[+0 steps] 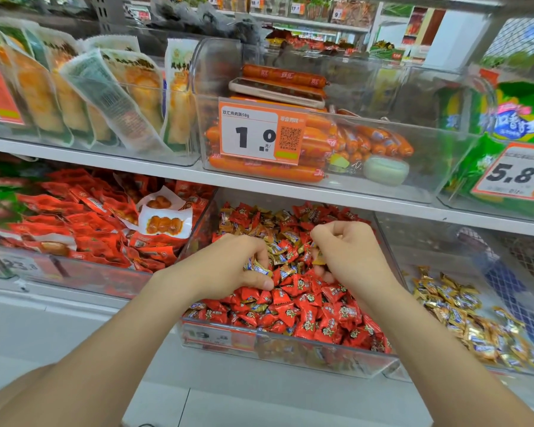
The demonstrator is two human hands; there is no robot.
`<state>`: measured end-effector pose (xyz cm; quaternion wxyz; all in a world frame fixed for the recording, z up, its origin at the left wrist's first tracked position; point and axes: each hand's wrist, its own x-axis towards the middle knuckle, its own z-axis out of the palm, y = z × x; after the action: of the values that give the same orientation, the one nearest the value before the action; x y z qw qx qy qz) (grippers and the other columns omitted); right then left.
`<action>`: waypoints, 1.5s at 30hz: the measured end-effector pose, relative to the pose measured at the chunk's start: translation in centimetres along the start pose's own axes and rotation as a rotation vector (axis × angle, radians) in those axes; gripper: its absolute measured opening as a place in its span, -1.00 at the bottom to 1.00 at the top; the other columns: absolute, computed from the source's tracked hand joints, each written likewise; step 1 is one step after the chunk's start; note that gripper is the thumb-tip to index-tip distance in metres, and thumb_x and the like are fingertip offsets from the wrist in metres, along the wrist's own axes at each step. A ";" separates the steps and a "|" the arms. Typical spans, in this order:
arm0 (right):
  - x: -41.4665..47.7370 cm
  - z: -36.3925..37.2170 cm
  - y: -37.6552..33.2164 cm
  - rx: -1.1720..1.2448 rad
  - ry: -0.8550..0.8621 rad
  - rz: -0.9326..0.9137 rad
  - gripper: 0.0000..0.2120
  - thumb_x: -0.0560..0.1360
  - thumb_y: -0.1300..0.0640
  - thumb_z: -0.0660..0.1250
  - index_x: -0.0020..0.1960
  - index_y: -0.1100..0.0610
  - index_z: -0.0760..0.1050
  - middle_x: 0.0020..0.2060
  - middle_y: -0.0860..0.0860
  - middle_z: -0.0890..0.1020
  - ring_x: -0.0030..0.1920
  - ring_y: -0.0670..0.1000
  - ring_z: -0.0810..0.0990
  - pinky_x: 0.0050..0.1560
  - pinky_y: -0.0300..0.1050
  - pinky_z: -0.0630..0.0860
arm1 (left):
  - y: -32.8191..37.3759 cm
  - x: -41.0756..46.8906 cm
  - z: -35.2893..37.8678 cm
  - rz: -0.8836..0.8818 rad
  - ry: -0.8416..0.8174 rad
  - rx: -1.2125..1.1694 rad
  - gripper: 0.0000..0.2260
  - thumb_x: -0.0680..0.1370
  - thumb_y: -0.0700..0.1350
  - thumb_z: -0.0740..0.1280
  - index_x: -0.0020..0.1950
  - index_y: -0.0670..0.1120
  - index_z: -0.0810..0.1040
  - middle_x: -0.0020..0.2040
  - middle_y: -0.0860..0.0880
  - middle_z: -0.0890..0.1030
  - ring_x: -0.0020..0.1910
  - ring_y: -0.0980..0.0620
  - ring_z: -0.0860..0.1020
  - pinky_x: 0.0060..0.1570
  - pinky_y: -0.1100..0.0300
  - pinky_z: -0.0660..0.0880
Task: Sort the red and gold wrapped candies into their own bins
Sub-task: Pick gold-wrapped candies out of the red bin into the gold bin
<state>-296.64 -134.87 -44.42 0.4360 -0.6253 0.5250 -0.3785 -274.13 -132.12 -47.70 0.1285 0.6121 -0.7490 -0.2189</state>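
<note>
1. Gold candies (pixel 279 249) lie mixed with red candies (pixel 305 306) in the middle bin (pixel 290 354). They are thickest toward the back of the bin, around the two hands, while the front is almost all red.
2. The right bin (pixel 438 245) stands just beside the middle one. It holds only a gold heap (pixel 463 315), so I take it to be the bin for gold, leaving the middle bin for red.
3. The left hand (pixel 228 263) rests low on the pile left of centre. Its fingers are curled round a small bunch of gold candies, with the thumb tucked under them.
4. The right hand (pixel 349 251) sits a little higher and further back, fingers curled in. Its fingertips pinch what looks like a single gold wrapper; anything more in the palm is hidden.
5. The next move turns on the fact that the gold bin lies to the right of both hands. The right hand is nearer, close to that side of the middle bin, so a short swing outward should carry its candy across.
6. The left hand is well apart from that bin, with the right forearm in between. It would have to cross over that arm or wait until it is out of the way.
7. The candies are short twists lying every way, so I judge their direction matters little for the drop.
</note>
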 end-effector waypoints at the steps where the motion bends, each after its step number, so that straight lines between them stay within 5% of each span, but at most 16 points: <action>1: -0.1 0.0 -0.2 -0.008 -0.009 -0.021 -0.69 0.64 -0.03 0.38 -0.11 0.21 0.57 -0.41 0.13 0.65 -0.47 0.07 0.56 -0.41 -0.08 0.46 | 0.0 -0.1 -0.1 -0.006 0.003 -0.013 -0.72 0.51 0.28 0.46 0.10 0.20 0.51 0.15 0.10 0.54 0.19 0.07 0.43 0.07 0.07 0.45; 6: 0.4 -0.1 0.1 -0.117 -0.027 -0.146 -0.71 0.58 -0.15 0.45 -0.03 0.09 0.61 -0.30 0.07 0.70 -0.42 -0.01 0.65 -0.34 -0.05 0.57 | 0.7 0.0 -0.7 0.051 0.125 -0.087 -0.72 0.63 0.12 0.40 0.31 0.11 0.56 0.23 0.14 0.57 0.10 0.16 0.50 0.20 0.07 0.47; 9: 1.1 -0.3 0.5 -0.280 -0.024 -0.231 -0.95 0.66 0.05 0.37 0.04 -0.03 0.60 -0.23 -0.07 0.73 -0.44 -0.15 0.54 -0.36 -0.11 0.55 | 1.3 0.5 -0.7 0.080 0.215 -0.052 -0.87 0.64 0.02 0.40 0.17 0.05 0.63 0.13 0.13 0.58 0.05 0.18 0.49 0.13 0.16 0.39; 11: 1.4 -0.3 0.9 -0.363 -0.051 -0.263 -0.82 0.70 0.15 0.25 0.08 -0.06 0.60 -0.27 -0.05 0.70 -0.44 -0.17 0.58 -0.32 -0.02 0.62 | 1.2 1.1 -0.5 0.055 0.299 -0.002 -0.95 0.60 -0.08 0.43 0.04 0.07 0.63 0.10 0.10 0.56 0.12 0.12 0.47 0.16 0.18 0.35; 15: 1.4 -0.1 1.6 -0.718 -0.111 -0.353 -0.76 0.67 -0.17 0.27 0.03 -0.09 0.64 -0.45 -0.07 0.59 -0.43 -0.11 0.58 -0.32 -0.04 0.56 | 1.2 2.3 0.1 0.064 0.335 0.026 -0.88 0.54 -0.06 0.48 -0.05 0.08 0.55 0.04 0.08 0.58 0.10 0.09 0.51 0.21 0.06 0.46; 18: 1.4 0.1 1.7 -0.917 -0.187 -0.362 -0.63 0.58 -0.38 0.29 0.06 -0.14 0.66 -0.33 -0.10 0.61 -0.25 0.00 0.59 -0.33 -0.09 0.41 | 1.0 3.2 0.4 0.082 0.305 0.041 -0.73 0.48 0.15 0.56 -0.04 0.06 0.54 0.01 0.09 0.58 0.06 0.07 0.50 0.10 0.07 0.46; 22: 1.6 0.6 2.0 -1.058 -0.226 -0.357 -0.47 0.48 -0.48 0.33 0.24 -0.14 0.64 -0.06 -0.05 0.69 0.03 0.08 0.65 -0.20 -0.06 0.43 | 0.7 3.9 0.6 0.065 0.179 0.166 -0.50 0.50 0.21 0.51 0.37 0.03 0.55 0.22 -0.06 0.58 0.23 -0.09 0.52 0.21 -0.01 0.48; 25: 1.8 1.0 2.0 -1.066 -0.235 -0.329 -0.56 0.44 -0.40 0.41 0.16 -0.15 0.66 -0.02 -0.06 0.68 0.05 0.09 0.64 -0.15 -0.04 0.47 | 0.5 4.2 0.9 -0.016 0.084 0.233 -0.40 0.52 0.27 0.46 0.39 -0.11 0.55 0.23 -0.16 0.59 0.22 -0.18 0.56 0.20 -0.11 0.54; 29: 1.9 1.0 1.6 -0.939 -0.265 -0.234 -0.86 0.37 -0.16 0.49 -0.14 -0.14 0.62 -0.14 -0.07 0.63 -0.05 0.08 0.63 -0.09 0.03 0.64 | 0.8 4.4 1.1 -0.014 0.078 0.221 -0.54 0.56 0.22 0.45 0.30 -0.06 0.59 0.06 -0.06 0.52 0.16 -0.16 0.55 0.12 -0.04 0.54; 32: 1.6 1.4 1.7 -0.980 -0.183 -0.206 -0.76 0.36 -0.17 0.47 -0.17 -0.02 0.55 -0.20 -0.03 0.57 -0.05 0.12 0.59 -0.23 -0.04 0.54 | 1.2 4.2 1.4 0.026 0.114 0.244 -0.68 0.62 0.13 0.41 0.27 -0.03 0.59 0.06 -0.02 0.41 0.14 -0.12 0.52 0.15 0.01 0.51; 36: 0.8 1.7 1.4 -1.098 -0.150 -0.210 -0.44 0.42 -0.42 0.44 -0.21 0.03 0.30 -0.20 -0.01 0.48 -0.12 0.13 0.54 -0.29 -0.05 0.37 | 0.9 4.1 1.4 0.030 0.098 0.198 -0.62 0.57 0.17 0.45 0.29 0.00 0.59 0.11 -0.02 0.45 0.12 -0.07 0.50 0.19 -0.03 0.51; 39: 0.8 2.1 1.2 -1.091 -0.172 -0.232 -0.49 0.39 -0.41 0.45 -0.16 0.04 0.46 -0.19 0.00 0.53 -0.08 0.15 0.58 -0.26 -0.05 0.38 | 0.9 4.1 1.5 0.044 0.129 0.152 -0.63 0.53 0.17 0.50 0.25 0.03 0.61 0.02 0.06 0.50 0.09 -0.05 0.53 0.15 0.00 0.51; 42: 0.8 2.5 0.9 -1.076 -0.178 -0.213 -0.60 0.39 -0.25 0.46 -0.20 0.04 0.41 -0.25 -0.02 0.49 -0.17 0.14 0.55 -0.30 -0.08 0.39 | 1.0 3.8 1.6 0.052 0.145 0.086 -0.71 0.54 0.13 0.51 0.16 0.01 0.65 -0.23 0.18 0.43 -0.12 -0.02 0.47 0.00 0.07 0.46; 45: 0.9 2.6 0.7 -1.072 -0.165 -0.198 -0.63 0.39 -0.13 0.48 -0.23 0.05 0.34 -0.25 -0.01 0.48 -0.23 0.11 0.52 -0.38 -0.12 0.30 | 1.0 3.4 1.3 0.036 0.180 0.057 -0.81 0.54 0.12 0.50 0.01 0.05 0.62 -0.20 0.09 0.54 -0.09 -0.03 0.49 0.00 0.06 0.46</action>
<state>-294.32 -135.37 -45.89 0.0583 -0.8339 0.5469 -0.0470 -276.32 -135.07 -48.64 0.1817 0.6192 -0.7512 -0.1389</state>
